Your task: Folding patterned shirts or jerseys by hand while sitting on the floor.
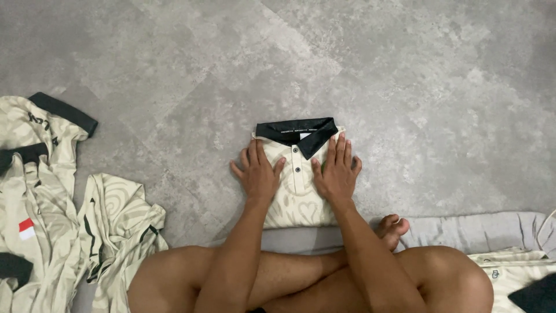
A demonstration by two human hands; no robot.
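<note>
Grey mottled floor (359, 64) bears a folded cream shirt (298, 200), both hands (259, 174) (336, 172) spread flat on it.

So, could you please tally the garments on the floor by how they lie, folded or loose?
Folded cream polo shirt with black collar, under the left hand and right hand: 1
Loose cream shirts in the left heap: count unclear, at least 2
Cream shirt at lower right: 1
Total: at least 4
</note>
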